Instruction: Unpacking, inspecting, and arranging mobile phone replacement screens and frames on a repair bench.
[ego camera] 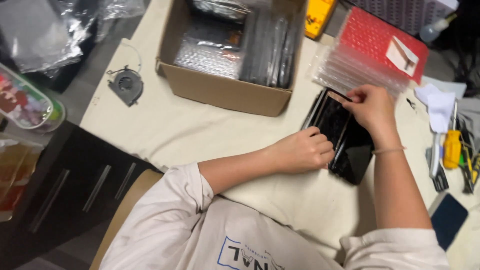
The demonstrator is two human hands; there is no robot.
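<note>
A black flat keyboard panel (350, 150) lies on the cream table cover (175, 125), tilted, in front of me. My left hand (302, 150) rests in a loose fist on its near left edge and presses it down. My right hand (372, 107) is at the panel's far end, where its fingertips pinch a thin brownish strip (340, 96) at the panel's top edge. Both forearms reach in from the bottom, in pale rolled sleeves.
An open cardboard box (225, 90) of wrapped black panels stands at the back. Bubble-wrap sleeves (350, 70) and a red sheet (375, 37) lie behind my right hand. A small fan (126, 86) sits at left. Screwdrivers and tools (452, 150) lie at right, with a dark phone (448, 217).
</note>
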